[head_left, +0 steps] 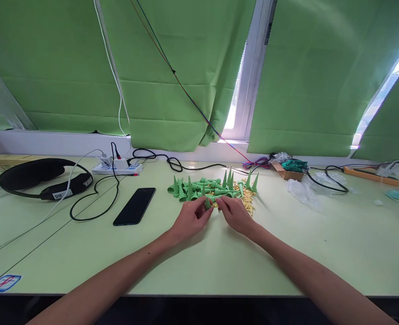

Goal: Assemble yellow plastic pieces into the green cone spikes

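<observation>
My left hand [192,217] pinches a small green plastic cone [208,203] between thumb and fingers, just above the table. Close beside it, my right hand [236,213] has its thumb and fingertips pressed together at a small pale-yellow piece [215,205], which is mostly hidden by the fingers. Right behind both hands lies a pile of green cones [199,187], some standing point up and others on their sides. Small yellow pieces [249,202] are heaped at the pile's right end.
A black phone [135,206] and a black headband-shaped device [47,178] lie to the left. Behind them sits a white power strip [118,169] with cables. At right are a small cardboard box [289,172], clear plastic bags [304,192] and an orange tool [371,176].
</observation>
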Tool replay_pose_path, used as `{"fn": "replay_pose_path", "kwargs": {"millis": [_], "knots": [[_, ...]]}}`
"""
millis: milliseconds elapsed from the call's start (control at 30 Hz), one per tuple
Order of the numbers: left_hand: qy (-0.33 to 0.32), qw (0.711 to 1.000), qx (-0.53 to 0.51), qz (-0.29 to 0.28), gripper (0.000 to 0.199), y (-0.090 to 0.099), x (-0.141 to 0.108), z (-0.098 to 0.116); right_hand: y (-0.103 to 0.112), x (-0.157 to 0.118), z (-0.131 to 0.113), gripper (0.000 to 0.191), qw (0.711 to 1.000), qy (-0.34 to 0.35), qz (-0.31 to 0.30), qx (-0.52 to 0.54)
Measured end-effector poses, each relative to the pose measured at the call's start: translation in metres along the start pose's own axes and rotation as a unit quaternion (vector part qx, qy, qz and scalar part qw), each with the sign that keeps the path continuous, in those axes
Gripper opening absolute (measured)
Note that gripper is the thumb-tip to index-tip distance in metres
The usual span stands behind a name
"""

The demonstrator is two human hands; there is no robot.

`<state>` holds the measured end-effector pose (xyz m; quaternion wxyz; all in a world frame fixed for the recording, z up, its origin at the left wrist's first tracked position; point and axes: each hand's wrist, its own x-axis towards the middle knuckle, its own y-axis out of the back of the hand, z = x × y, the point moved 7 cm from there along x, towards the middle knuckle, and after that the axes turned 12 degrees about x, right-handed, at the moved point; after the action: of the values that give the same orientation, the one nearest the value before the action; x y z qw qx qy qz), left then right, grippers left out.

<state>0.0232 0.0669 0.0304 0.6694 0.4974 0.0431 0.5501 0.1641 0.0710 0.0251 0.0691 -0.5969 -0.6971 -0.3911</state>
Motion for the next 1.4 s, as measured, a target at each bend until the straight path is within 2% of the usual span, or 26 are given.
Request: {"fn": "replay_pose_path", "kwargs": {"millis": [200, 433, 533, 700, 833, 1067, 1400], "knots": [[-0.030, 1.000, 0.003, -0.001, 0.013, -0.001, -0.001, 0.005, -0.001, -0.001, 0.002, 0.049, 1.000, -0.012, -0.011, -0.005], [-0.011, 1.000, -0.005, -0.002, 0.016, 0.000, 0.000, 0.002, -0.002, -0.001, 0.000, 0.050, 1.000, -0.007, -0.003, -0.009], [0.014, 1.000, -0.015, 0.008, 0.017, 0.002, 0.001, -0.001, 0.001, 0.000, -0.004, 0.043, 1.000, -0.008, 0.015, -0.007], [0.052, 0.998, -0.025, 0.025, 0.019, 0.006, 0.002, -0.004, 0.003, -0.001, -0.011, 0.021, 0.999, 0.002, 0.014, 0.031], [0.054, 0.998, -0.028, 0.023, 0.019, 0.006, 0.002, -0.004, 0.002, -0.001, -0.012, 0.017, 0.999, 0.022, 0.006, 0.037], [0.031, 0.999, -0.019, 0.009, 0.018, 0.002, 0.001, -0.003, 0.001, -0.001, -0.010, 0.022, 0.999, 0.024, 0.007, 0.021], [0.017, 1.000, -0.014, 0.001, 0.020, -0.001, 0.000, -0.004, -0.001, 0.001, -0.002, 0.041, 1.000, 0.010, 0.003, -0.003]]}}
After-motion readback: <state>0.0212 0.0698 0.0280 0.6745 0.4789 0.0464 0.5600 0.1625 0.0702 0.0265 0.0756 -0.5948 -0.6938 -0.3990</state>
